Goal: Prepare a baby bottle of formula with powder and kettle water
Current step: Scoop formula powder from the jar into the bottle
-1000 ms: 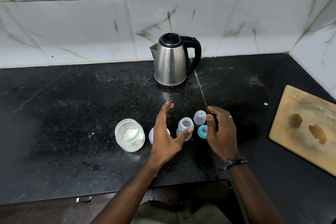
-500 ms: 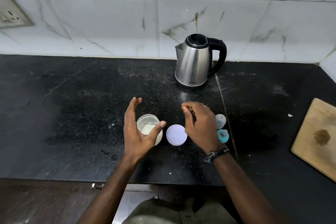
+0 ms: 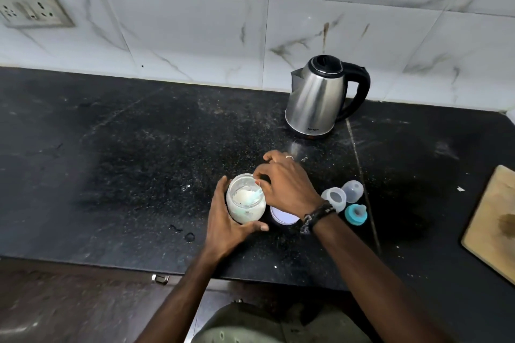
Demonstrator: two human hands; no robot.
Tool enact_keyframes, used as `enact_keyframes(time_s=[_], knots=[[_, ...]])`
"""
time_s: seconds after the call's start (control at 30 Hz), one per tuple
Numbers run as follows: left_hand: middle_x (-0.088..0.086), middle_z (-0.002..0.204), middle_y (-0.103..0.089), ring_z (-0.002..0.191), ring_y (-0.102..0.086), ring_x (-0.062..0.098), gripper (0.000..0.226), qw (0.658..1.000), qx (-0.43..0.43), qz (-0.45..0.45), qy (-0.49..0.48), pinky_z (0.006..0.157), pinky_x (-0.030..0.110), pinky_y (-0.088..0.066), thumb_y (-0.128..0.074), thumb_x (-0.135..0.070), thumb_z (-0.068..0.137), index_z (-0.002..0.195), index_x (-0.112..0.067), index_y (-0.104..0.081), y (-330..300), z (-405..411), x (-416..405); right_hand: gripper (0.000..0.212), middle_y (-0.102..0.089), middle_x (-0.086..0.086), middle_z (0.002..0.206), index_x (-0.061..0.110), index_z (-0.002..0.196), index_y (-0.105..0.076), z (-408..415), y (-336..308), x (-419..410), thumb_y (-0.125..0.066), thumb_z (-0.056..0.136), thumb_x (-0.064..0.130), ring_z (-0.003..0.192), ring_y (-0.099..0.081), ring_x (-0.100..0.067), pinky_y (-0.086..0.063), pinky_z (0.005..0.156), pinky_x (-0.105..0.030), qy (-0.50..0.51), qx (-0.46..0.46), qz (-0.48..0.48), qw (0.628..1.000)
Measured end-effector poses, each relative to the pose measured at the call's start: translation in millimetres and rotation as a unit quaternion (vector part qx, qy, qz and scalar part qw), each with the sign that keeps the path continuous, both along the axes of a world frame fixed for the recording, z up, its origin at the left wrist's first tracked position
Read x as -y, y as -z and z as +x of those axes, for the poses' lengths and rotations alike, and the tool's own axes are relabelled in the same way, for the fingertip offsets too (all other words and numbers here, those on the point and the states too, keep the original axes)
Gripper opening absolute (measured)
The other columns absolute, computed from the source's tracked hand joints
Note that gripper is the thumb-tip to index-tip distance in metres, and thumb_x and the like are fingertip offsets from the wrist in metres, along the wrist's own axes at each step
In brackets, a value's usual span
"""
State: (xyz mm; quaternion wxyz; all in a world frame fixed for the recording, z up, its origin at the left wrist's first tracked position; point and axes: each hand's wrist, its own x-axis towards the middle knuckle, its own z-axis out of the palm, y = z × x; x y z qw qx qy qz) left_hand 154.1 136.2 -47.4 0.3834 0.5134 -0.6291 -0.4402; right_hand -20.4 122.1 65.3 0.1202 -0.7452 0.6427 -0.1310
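Black speckled stone makes up the countertop (image 3: 139,164), dusted with pale grit and marked by a few small wet spots near its front edge. On it, slightly left of centre and close to the near edge, stands the powder jar (image 3: 245,199), a squat clear container with its mouth open and white formula powder heaped inside. The left hand (image 3: 225,220) wraps around the jar's left and near sides, thumb curled under the front, grasping it firmly. The right hand (image 3: 284,184) comes over the jar's right rim, its fingertips pinched on the handle of a pale bluish scoop (image 3: 255,195) whose bowl lies down in the powder. A dark beaded band circles the right wrist, and a ring shows on one finger.

Just right of the jar, partly hidden beneath the right wrist, lies a flat white lid (image 3: 282,217). Further right, the clear baby bottle (image 3: 335,198) stands open, touching or nearly touching a clear domed cap (image 3: 353,190) on its far-right side. A teal collar with its teat (image 3: 356,214) lies just near of the cap.

At the far side of the counter, close to the marble-patterned tiled wall, the stainless steel kettle (image 3: 317,100) sits upright with its black lid closed and its black handle pointing right. A wooden chopping board (image 3: 493,225) lies at the right edge, well apart from the bottle parts. A socket plate (image 3: 28,0) is fixed on the wall at far left.
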Motion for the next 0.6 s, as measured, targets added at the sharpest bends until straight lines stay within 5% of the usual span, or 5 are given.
enact_keyframes(time_s=[0.13,0.37,0.6], knots=[[-0.005,0.14,-0.061,0.128,-0.06,0.01,0.108,0.999,0.005,-0.038,0.007,0.107,0.041,-0.051,-0.1,-0.042,0.056,0.146,-0.017,-0.047,0.3,-5.5,0.6,0.021,-0.049,-0.006,0.141,0.027,0.111,-0.073,13.1,-8.4,8.9,-0.062,0.093,0.025,0.125,-0.047,-0.03,-0.044,0.102,-0.042,-0.042,-0.079,0.031,0.996],[-0.007,0.144,-0.055,0.131,-0.055,0.009,0.097,0.992,0.047,-0.115,0.016,0.106,0.031,-0.048,-0.095,-0.039,0.067,0.148,-0.021,-0.044,-9.3,-5.0,5.3,0.027,-0.047,-0.009,0.141,0.025,0.11,-0.074,25.7,-8.2,20.6,-0.07,0.083,0.021,0.121,-0.049,-0.031,-0.046,0.097,-0.045,-0.064,-0.202,0.053,0.976],[0.01,0.139,-0.057,0.128,-0.05,0.019,0.09,0.973,0.088,-0.212,0.037,0.108,0.016,-0.037,-0.079,-0.051,0.068,0.144,-0.016,-0.046,-31.8,-0.1,15.6,0.014,-0.052,-0.009,0.136,0.017,0.095,-0.074,11.5,-15.5,23.1,-0.075,0.081,0.018,0.101,-0.065,-0.034,-0.057,0.08,-0.042,-0.096,-0.155,0.065,0.981]])
